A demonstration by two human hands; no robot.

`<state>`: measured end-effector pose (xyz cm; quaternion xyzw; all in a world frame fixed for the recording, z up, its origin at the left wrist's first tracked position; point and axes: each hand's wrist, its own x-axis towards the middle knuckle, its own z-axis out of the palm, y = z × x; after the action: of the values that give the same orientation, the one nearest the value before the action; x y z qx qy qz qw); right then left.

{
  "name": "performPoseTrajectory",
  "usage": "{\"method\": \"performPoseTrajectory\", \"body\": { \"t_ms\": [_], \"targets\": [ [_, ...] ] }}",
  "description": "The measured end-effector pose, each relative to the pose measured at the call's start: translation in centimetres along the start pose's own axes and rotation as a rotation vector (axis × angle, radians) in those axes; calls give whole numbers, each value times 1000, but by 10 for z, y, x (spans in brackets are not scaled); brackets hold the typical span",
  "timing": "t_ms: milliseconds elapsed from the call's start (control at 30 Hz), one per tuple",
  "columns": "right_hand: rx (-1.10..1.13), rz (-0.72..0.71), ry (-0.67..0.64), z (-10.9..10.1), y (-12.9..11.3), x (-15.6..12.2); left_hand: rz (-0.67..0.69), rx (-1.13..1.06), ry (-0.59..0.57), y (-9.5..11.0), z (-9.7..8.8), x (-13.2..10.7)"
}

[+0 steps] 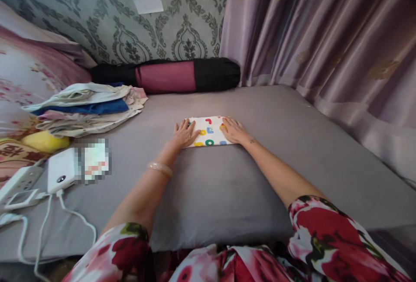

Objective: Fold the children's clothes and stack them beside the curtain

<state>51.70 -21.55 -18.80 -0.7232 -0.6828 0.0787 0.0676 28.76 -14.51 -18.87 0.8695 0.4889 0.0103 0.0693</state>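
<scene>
A folded white cloth (210, 138) printed with colourful letters lies flat on the grey sheet in front of me, forming a small rectangle. My left hand (186, 134) rests palm down on its left end, fingers spread. On the right end lies my right hand (235, 130), also palm down with the fingers stretched out. The cloth's middle shows between the two hands, while its outer ends are partly hidden under them. Neither hand grips anything.
A pile of folded clothes (87, 106) sits at the left. Nearer are a white power bank (61, 170) with cables, a power strip (21, 182) and a yellow cushion (45, 141). A black and maroon roll (165, 76) lies along the wall. Purple curtains (292, 26) hang right.
</scene>
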Motion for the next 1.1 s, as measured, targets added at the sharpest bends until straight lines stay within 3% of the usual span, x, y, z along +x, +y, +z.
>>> {"method": "performPoseTrajectory", "body": {
  "t_ms": [167, 300, 600, 867, 1100],
  "targets": [
    [-2, 15, 198, 4, -42, 0, -103, 37, 181, 41, 0, -8],
    [35, 10, 229, 19, -68, 0, -104, 45, 206, 61, 12, -13],
    [56, 32, 198, 31, -65, 2, -125, 52, 185, 56, 23, -10],
    [65, 49, 120, 25, -65, 8, -101, 68, 180, 57, 16, -8],
    [22, -16, 159, 19, -64, 18, -42, 78, 234, 49, 8, 9]
  ]
}}
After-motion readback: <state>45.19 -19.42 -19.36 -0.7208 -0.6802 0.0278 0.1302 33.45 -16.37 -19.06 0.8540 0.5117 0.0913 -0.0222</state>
